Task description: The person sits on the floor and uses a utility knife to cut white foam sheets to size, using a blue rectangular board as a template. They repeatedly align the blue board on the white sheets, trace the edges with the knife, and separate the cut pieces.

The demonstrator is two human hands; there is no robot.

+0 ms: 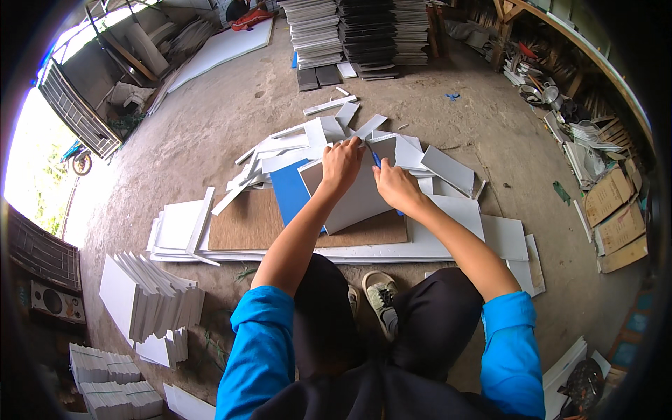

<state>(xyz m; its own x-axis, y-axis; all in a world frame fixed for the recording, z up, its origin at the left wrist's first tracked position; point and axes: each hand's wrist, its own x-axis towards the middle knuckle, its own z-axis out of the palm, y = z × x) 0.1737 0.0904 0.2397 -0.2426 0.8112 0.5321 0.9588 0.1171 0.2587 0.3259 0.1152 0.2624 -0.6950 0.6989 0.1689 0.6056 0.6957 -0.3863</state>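
Two hands busy: my left hand (pixel 341 166) pins the grey board (pixel 353 199), right hand (pixel 395 185) fingers closed round blue knife (pixel 376 159); offcuts (pixel 308 140) piled, approx. mid-cut.

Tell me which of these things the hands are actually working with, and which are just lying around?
In use:
left hand pressing the grey sheet
right hand holding a blue knife
brown board underneath
blue sheet beside it

Lying about:
white offcuts
upright white panels
tall stacks
cardboard boxes
shoe
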